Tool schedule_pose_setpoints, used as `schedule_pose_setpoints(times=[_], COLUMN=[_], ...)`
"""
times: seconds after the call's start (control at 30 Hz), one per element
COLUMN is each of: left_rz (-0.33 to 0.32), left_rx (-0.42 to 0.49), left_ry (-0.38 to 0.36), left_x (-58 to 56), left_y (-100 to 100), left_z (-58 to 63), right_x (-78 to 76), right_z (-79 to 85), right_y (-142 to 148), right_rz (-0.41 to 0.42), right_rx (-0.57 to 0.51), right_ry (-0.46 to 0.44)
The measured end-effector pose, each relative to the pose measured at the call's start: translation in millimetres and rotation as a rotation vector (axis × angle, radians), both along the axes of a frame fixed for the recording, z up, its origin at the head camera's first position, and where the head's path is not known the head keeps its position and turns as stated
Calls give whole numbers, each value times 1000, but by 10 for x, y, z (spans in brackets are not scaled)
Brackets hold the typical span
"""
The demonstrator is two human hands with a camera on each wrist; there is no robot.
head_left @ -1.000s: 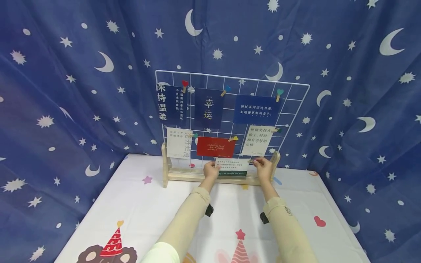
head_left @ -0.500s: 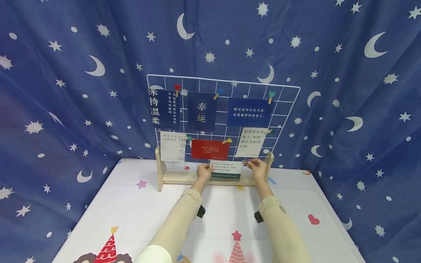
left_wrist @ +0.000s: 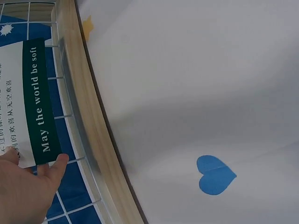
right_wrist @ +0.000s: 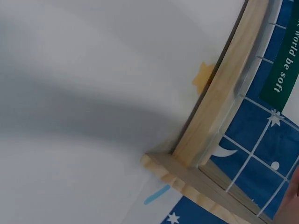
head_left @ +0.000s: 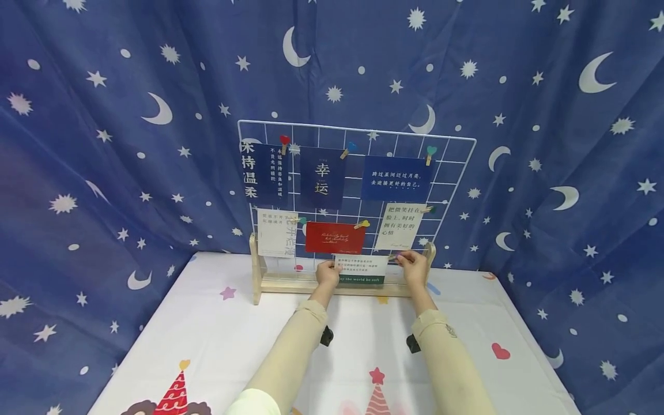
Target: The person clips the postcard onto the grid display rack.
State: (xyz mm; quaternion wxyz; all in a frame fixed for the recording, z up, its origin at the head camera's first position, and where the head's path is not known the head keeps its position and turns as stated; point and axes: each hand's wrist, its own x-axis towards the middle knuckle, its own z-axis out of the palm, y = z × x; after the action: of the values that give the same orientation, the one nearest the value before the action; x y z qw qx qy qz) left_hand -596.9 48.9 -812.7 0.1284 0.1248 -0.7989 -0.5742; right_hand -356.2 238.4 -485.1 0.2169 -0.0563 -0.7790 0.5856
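A white card with a green band [head_left: 361, 269] lies against the lower part of a white wire grid [head_left: 358, 128], below a red card [head_left: 334, 238]. My left hand [head_left: 328, 275] pinches its left edge. In the left wrist view, that hand [left_wrist: 32, 186] has one fingertip on the card's printed face, beside the green strip [left_wrist: 39, 107] that reads "May the world be soft". At the card's upper right edge, my right hand [head_left: 413, 268] pinches a small wooden clothespin [head_left: 392, 257]. Only a sliver of the right hand [right_wrist: 288, 200] shows in the right wrist view.
Blue cards [head_left: 397, 178] and white cards [head_left: 400, 226] hang on the grid from heart-topped clothespins [head_left: 432, 152]. A wooden base [head_left: 295, 286] holds the grid upright on a printed white tablecloth [head_left: 207, 323]. A blue star-patterned curtain [head_left: 197, 86] surrounds the back and sides.
The head view has shifted slightly. Both hands keep almost the same place at the card's edges, the left on the card and the right with the clothespin.
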Motion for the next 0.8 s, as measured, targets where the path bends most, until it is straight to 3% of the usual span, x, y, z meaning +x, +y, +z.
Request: schedule_pose_setpoints(times=[0.37, 0.57, 0.8], left_rz=[-22, 19, 109], left_rx=[21, 42, 2], left_ry=[-13, -17, 19], left_x=[212, 263, 237], left_y=[65, 186, 313], left_z=[33, 65, 90], right_x=[29, 29, 27], right_z=[-60, -66, -48], right_y=[9, 1, 33], right_rz=[-55, -14, -126], right_rx=[-62, -19, -5], right_ry=[29, 1, 33])
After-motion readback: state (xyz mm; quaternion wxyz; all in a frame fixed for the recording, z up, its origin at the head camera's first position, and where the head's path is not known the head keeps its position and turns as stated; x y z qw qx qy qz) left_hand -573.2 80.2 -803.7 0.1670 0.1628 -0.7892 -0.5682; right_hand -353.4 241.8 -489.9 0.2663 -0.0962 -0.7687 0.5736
